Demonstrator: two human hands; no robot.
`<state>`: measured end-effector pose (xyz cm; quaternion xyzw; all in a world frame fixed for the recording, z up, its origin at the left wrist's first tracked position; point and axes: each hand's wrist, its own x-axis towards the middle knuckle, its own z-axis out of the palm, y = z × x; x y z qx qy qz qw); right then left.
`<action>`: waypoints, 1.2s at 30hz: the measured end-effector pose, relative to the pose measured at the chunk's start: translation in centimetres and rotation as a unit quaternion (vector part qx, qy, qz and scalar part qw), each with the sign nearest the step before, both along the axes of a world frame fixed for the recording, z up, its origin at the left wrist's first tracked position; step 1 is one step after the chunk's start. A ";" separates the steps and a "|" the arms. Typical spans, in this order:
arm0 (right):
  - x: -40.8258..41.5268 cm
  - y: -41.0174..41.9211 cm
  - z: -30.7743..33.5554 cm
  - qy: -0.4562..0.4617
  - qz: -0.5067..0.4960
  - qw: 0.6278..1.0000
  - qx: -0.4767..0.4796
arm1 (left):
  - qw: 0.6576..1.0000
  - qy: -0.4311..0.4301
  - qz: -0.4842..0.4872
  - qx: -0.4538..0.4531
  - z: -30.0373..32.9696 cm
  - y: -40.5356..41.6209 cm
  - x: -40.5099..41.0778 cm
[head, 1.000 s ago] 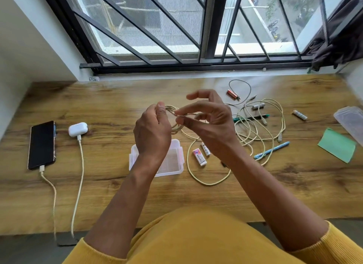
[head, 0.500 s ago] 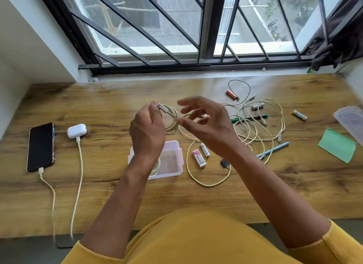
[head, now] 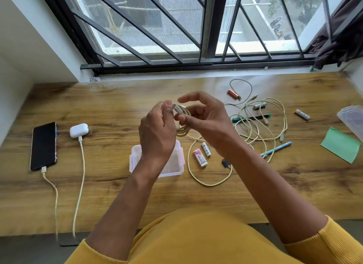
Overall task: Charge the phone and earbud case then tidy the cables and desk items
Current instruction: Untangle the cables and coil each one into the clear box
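STEP: coiling cable | left hand (head: pixel 157 134) pinches coiled cable (head: pixel 183 122) at its plug end | right hand (head: pixel 206 122) pinches the coil's right side, index finger extended | I judge slack trails right-down onto surface (head: pixel 117 195), nearer my right hand | clear box (head: pixel 135 157) directly below coil.

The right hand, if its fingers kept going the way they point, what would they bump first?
Probably the left hand: the right hand points leftward at it, with the coiled cream cable between them. Depth is unclear.
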<state>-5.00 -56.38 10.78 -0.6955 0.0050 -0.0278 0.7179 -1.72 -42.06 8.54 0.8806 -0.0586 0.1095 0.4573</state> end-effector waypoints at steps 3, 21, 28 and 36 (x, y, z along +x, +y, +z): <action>-0.1 -0.1 0.3 -0.011 0.021 1.000 0.002 | 1.000 -0.009 0.003 0.017 -0.1 -0.2 -0.1; -0.2 -0.3 0.7 -0.110 -0.108 0.980 -0.129 | 0.993 -0.013 0.049 0.103 0.6 -0.2 -0.3; -0.7 -0.5 0.6 -0.087 -0.161 0.981 0.063 | 0.993 -0.050 0.062 0.092 1.2 0.1 0.1; -0.7 -0.1 -1.0 0.024 -0.162 0.973 0.161 | 0.992 -0.076 0.085 0.053 0.2 0.0 0.0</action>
